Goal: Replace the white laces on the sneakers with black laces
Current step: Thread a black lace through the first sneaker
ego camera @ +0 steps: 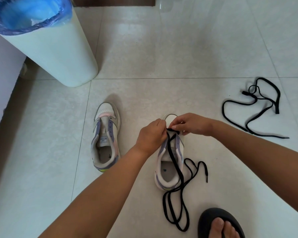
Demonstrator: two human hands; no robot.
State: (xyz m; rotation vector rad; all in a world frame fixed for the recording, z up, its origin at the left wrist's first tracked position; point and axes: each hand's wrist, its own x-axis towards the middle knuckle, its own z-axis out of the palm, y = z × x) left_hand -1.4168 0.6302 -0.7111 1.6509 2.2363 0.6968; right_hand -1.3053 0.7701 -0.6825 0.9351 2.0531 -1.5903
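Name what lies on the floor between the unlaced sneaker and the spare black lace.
In the head view, the second sneaker, with both hands threading its black lace.

bin (pixel 46 48) behind left sneaker (pixel 105 136)

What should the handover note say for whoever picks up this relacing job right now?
Left hand and right hand both pinch the black lace at the lowest eyelets of the right-side sneaker.
Most of that lace trails loose on the floor.
Left-side sneaker has no lace.
Spare black lace lies at far right.
Done: white laces off both sneakers.
Left: lace both.
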